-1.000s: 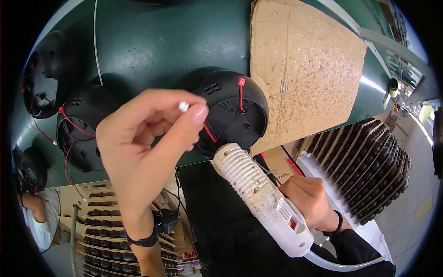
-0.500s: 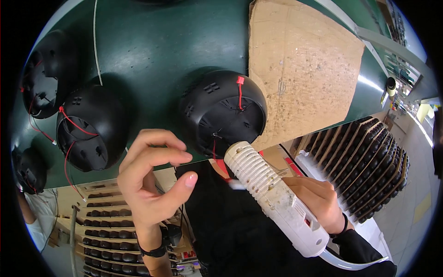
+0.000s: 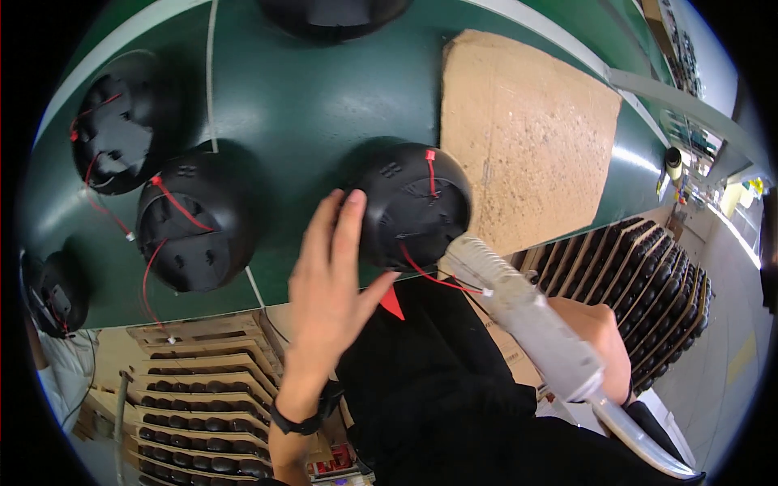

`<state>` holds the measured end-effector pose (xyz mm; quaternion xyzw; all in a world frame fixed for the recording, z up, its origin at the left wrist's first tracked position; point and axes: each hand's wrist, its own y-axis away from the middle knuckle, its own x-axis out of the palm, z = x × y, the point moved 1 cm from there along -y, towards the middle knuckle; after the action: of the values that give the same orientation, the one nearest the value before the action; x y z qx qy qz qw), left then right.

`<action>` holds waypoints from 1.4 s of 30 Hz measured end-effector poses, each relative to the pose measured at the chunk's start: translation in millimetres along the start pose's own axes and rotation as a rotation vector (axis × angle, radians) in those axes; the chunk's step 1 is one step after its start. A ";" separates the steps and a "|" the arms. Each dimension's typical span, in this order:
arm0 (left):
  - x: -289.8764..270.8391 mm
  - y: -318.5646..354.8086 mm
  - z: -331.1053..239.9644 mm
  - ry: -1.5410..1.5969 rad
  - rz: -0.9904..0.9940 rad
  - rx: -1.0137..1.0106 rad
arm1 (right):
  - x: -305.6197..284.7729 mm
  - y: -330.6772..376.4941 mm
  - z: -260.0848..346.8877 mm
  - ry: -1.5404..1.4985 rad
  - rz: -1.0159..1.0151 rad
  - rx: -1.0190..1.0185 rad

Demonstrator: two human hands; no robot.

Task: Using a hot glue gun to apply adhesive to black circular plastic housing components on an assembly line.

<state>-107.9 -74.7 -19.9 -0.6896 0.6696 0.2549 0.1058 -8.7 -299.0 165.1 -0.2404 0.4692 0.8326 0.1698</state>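
A black round plastic shell (image 3: 415,194) stands at the table's near edge, its wide opening facing me. One red wire with a plug rests at its top; another hangs out below. My left hand (image 3: 328,279) lies along the shell's left side, fingers stretched out, the thumb apart by the lower rim. My right hand (image 3: 596,336) is closed around a white hot glue gun (image 3: 527,316) with a ribbed front. The gun's front end is just off the shell's lower right, and a pale glue stick (image 3: 640,441) curves out of its back.
More black shells with red wires (image 3: 194,223) stand at the left, and another (image 3: 334,16) at the far edge. A stained cardboard sheet (image 3: 527,138) lies on the green table (image 3: 312,97). Racks of black rounded parts (image 3: 624,283) stand at right and lower left (image 3: 211,405).
My left hand has moved right and up, its curled fingers now straightened against the shell. The glue gun's front has shifted right, away from the opening. My view has shifted slightly.
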 end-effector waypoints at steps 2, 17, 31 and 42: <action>6.5 8.6 -12.8 -0.008 -0.053 -0.055 | 0.9 4.4 -1.9 -0.066 -0.098 -0.045; -119.9 61.3 37.9 -0.339 -0.573 -0.277 | 41.4 -60.0 73.7 -0.293 0.042 -0.143; -147.2 -10.7 43.3 0.465 -0.294 -0.175 | 76.1 -115.8 93.2 -0.157 -0.001 -0.499; -170.1 -5.8 50.4 0.711 -0.317 -0.432 | 84.3 -117.2 105.1 -0.082 -0.021 -0.478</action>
<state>-108.3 98.2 20.2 -0.8347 0.4820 0.1166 -0.2395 -44.1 -144.6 82.7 -0.2447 0.2493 0.9271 0.1355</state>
